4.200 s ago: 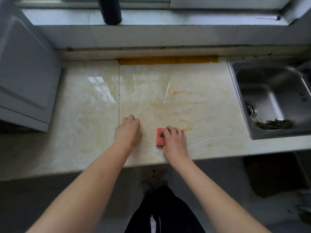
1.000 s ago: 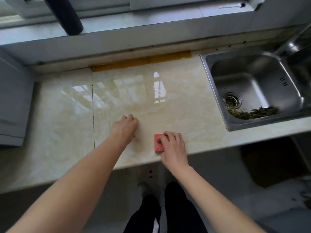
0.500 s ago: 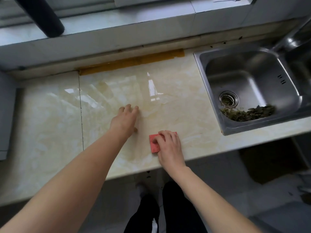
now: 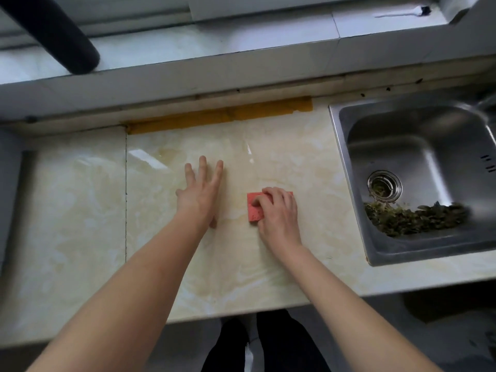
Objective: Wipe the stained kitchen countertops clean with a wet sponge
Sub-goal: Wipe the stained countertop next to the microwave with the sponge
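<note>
A cream marble countertop (image 4: 80,210) with faint yellowish stains and wet streaks fills the middle of the head view. My right hand (image 4: 279,213) presses down on a red sponge (image 4: 253,210), which lies flat on the counter; the fingers cover its right half. My left hand (image 4: 200,191) lies flat on the counter to the left of the sponge, fingers spread, holding nothing. A pale brown smear runs on the surface between the two hands.
A steel sink (image 4: 418,173) with green food scraps near its drain sits at the right. A strip of brown tape (image 4: 220,116) runs along the back edge. A black cylinder (image 4: 53,33) leans over the windowsill. A grey cabinet (image 4: 8,189) borders the counter's left end.
My left hand has opened from loosely curled to flat with fingers spread, and slid farther back on the counter. My right hand with the sponge has moved deeper onto the counter, away from the front edge.
</note>
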A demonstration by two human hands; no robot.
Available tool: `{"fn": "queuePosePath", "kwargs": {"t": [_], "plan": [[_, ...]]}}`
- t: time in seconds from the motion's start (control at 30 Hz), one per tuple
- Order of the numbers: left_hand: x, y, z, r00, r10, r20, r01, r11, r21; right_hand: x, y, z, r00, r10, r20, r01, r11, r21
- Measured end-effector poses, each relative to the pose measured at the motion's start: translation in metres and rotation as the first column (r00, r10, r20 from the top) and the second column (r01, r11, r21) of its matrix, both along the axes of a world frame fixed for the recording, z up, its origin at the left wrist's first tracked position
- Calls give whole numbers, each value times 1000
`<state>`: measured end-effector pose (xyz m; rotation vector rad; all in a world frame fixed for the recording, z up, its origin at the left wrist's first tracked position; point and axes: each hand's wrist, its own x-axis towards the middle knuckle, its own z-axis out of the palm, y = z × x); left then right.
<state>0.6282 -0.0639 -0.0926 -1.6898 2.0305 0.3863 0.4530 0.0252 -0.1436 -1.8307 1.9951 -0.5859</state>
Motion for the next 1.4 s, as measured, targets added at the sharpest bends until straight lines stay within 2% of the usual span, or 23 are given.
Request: {"fn": "queuePosePath", "kwargs": {"t": [0.2,0.33,0.73,0.97,1.2,1.33,1.4], "plan": [[-2,-15,-4,995,-96,18,95,993,73,-5,-60,3,1000,30,8,-30,1000,8],[0,-17,-5,995,-87,39,83,992,96,-2,-99,5,999,52,11,-52,996,68],[-3,-18,-2,999,-43,15,42,995,92,-1,-164,4,995,63,-79,-63,998,6],[-1,-19,-5,998,-46,35,43,995,88,1,-149,9,995,55,-82,-54,998,11],[2,-19,-6,999,-35,11,33,995,90,-2,-80,12,995,50,-81,-45,996,71],[-1,-7,-2,1000,7,-18,-6,999,43,-3,-28,14,994,27,-104,-16,995,101],[-3,7,-3,997,35,-75,-38,999,-38,-3,-4,12,994,11,-108,2,993,121]]}}
